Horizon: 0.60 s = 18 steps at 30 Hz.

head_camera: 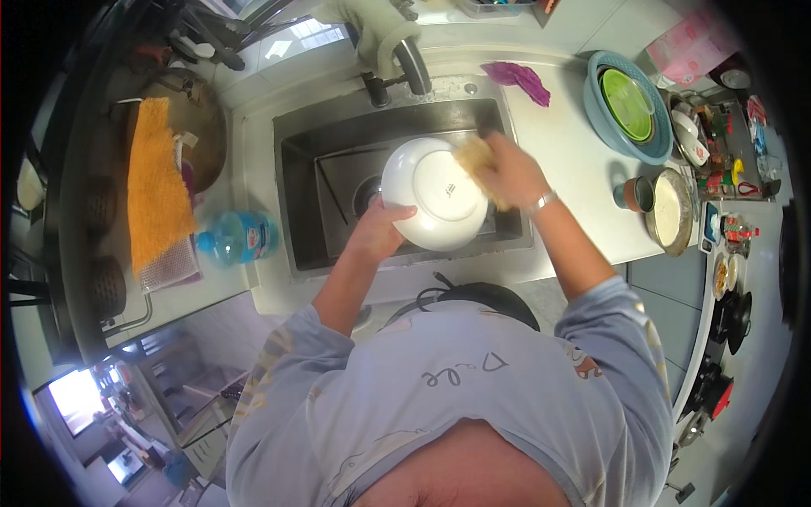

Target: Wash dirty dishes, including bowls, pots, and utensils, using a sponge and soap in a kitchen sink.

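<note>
A white bowl (437, 218) is held bottom side up over the stainless steel sink (304, 184), its foot ring and a small dark mark facing me. My left hand (380, 231) grips the bowl at its left edge, thumb on the outside. In my right hand (516, 171) is a yellowish scrubbing cloth or sponge (475, 163), against or very near the bowl's right side; motion blurs it. The sink's drain shows partly behind the bowl. Above the sink's back edge stands a dark faucet (413, 66) with a grey-green cloth (380, 38) draped over it.
A blue plastic bottle (244, 237) stands left of the sink, near an orange towel (155, 190) on a rack. To the right are a purple cloth (519, 81), a blue basin (595, 108) with green baskets, cups (637, 193) and a metal bowl of pale contents (668, 209).
</note>
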Available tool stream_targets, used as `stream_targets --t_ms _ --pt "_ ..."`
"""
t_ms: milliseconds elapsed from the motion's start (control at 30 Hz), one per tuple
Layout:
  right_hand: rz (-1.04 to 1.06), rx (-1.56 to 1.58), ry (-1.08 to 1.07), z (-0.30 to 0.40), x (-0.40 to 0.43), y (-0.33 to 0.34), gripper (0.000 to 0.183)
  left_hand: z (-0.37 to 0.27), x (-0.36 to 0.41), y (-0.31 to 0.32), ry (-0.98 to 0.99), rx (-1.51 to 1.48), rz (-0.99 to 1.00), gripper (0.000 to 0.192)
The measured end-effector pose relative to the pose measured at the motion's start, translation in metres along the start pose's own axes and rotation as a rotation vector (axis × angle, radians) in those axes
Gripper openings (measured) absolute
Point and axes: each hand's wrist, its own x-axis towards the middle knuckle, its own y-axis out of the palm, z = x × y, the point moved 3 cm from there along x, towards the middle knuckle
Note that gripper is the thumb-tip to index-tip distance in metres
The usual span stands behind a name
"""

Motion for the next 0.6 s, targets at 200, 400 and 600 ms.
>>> stream_targets --t_ms 200,400,600 --pt "-0.022 0.130 -0.001 0.020 -0.074 0.035 0.039 0.002 0.009 -0.018 0.098 -0.018 -0.045 0.051" --pt "-0.078 0.107 -0.304 0.068 -0.056 0.021 0.040 -0.004 0.010 -0.013 0.110 -0.006 -0.093 0.050" --pt "-0.106 0.000 -0.417 0.083 -0.026 0.021 0.037 -0.008 0.005 -0.011 0.120 -0.064 -0.021 0.049"
